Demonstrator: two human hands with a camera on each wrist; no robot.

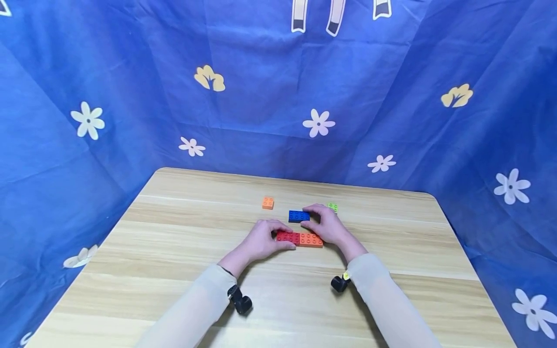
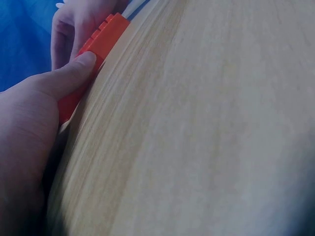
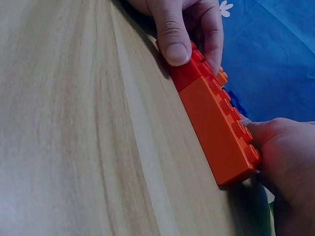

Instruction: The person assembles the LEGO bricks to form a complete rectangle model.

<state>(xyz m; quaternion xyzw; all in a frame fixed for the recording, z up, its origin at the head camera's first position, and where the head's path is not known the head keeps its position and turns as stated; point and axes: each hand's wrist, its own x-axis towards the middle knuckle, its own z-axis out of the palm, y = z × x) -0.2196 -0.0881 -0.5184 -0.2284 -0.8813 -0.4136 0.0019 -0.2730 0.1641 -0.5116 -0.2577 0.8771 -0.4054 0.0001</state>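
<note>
A red brick [image 1: 285, 237] and an orange brick [image 1: 311, 240] lie end to end on the table, touching, studs up. My left hand [image 1: 260, 240] grips the red brick at its left part, thumb on the near side and fingers on the far side. Just behind this row is a blue brick [image 1: 299, 216]. My right hand [image 1: 328, 225] pinches the blue brick's right end between thumb and index finger. In the right wrist view, the orange brick [image 3: 211, 128] and my right hand [image 3: 290, 152] hide most of the blue brick.
A small orange brick [image 1: 268, 203] sits farther back on the left. A small green brick [image 1: 332, 207] stands behind my right hand, partly covered by it. The wooden table [image 1: 174, 270] ends at a blue patterned cloth [image 1: 261, 111] behind and at both sides.
</note>
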